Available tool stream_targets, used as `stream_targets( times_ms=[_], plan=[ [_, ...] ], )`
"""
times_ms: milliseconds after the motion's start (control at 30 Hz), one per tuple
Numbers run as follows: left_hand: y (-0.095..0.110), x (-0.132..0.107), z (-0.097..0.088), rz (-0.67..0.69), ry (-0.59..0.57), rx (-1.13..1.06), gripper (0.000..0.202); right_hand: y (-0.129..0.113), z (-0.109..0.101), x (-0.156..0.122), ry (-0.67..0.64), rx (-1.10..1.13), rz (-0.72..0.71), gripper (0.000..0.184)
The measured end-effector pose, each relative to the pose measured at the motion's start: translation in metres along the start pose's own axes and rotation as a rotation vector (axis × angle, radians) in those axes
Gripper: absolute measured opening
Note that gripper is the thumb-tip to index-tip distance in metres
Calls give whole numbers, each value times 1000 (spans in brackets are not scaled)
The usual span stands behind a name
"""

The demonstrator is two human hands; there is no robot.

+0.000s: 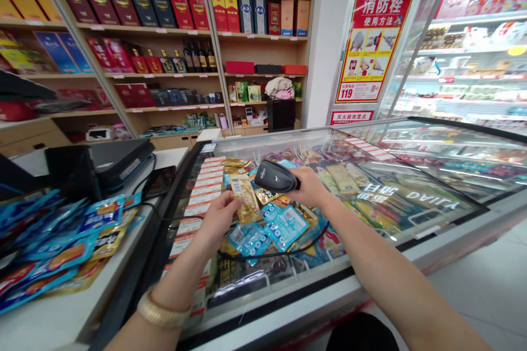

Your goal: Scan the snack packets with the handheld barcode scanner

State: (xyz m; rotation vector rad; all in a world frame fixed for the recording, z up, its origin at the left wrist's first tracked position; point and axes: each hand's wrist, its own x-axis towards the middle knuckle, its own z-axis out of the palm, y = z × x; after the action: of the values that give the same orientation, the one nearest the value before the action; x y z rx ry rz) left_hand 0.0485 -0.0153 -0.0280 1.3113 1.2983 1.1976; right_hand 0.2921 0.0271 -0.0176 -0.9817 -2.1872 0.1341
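Your left hand [218, 220] grips a gold packet [246, 198] between thumb and fingers. Your right hand [309, 188] clenches a black barcode scanner [275, 176], just beside the packet. Both hands are over a glass-topped freezer [329, 292].

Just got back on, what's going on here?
A person at a shop counter holds a black barcode scanner in their right hand, close to a gold packet pinched in their left hand. Both hands are above a glass-topped freezer. Blue packets lie heaped on the counter.
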Motion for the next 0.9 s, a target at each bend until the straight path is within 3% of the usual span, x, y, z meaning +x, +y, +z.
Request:
stream_targets(
  times_ms=[233, 567, 900],
  plan=[
    [6, 5, -9, 42, 136, -150, 36, -9, -2, -1, -37, 20, -3, 16],
    [-3, 9, -12, 140, 130, 52, 32, -12, 0, 0, -62, 5, -53, 20],
    [2, 9, -12, 252, 152, 190, 27, -12, 0, 0, -77, 30, -38, 19]
  ],
)
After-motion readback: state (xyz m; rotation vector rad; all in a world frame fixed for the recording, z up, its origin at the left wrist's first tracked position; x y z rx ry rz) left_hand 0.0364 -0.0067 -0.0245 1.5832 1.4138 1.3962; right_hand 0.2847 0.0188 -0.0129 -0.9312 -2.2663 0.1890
